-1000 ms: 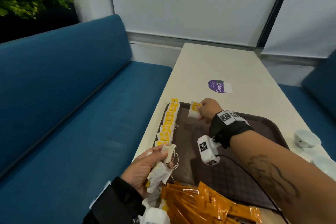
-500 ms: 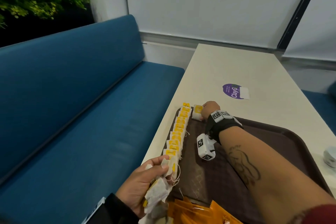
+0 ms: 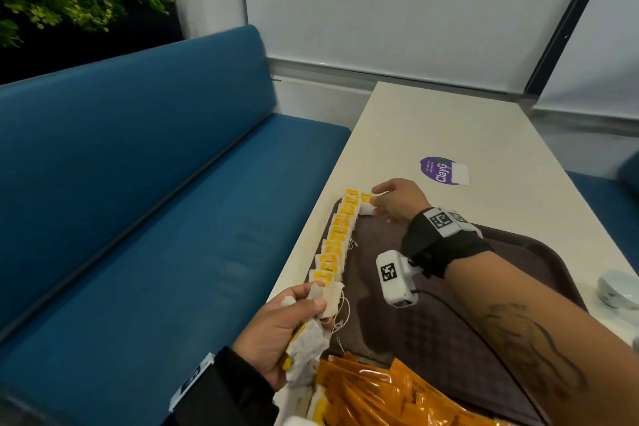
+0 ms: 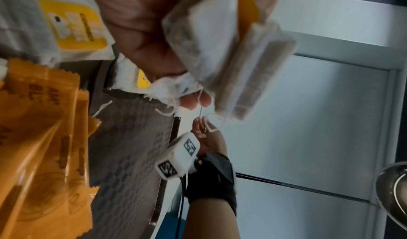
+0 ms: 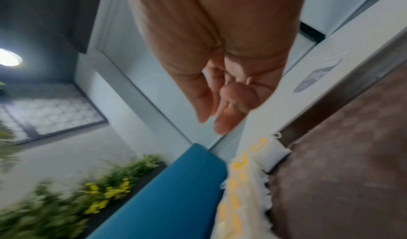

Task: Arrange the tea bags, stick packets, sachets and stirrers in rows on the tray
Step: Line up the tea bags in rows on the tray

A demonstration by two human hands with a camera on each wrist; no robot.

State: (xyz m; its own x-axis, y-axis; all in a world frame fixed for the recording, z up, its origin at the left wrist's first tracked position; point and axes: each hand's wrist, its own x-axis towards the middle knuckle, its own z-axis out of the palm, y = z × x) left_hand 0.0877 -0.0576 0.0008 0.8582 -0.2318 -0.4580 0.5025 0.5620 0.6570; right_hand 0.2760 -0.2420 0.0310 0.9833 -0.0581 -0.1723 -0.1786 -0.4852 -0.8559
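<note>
The right hand (image 3: 397, 199), fingers loosely extended, rests on a tea bag (image 3: 366, 207) beside the row (image 3: 337, 239) at the tray (image 3: 518, 245)'s upper-left corner. The left hand (image 3: 287, 328) clutches a bundle of tea bags (image 3: 311, 346), lower centre. Dangling strings could snag and drag the row crooked.

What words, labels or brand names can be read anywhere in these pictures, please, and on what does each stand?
"ClayG": purple sticker on the table; its small print is unreadable.
"CONNECT": yellow tea bag tag.
"AM" and "BL", cut off: orange stick packets.
Tags on the row of tea bags: too small to read.
</note>
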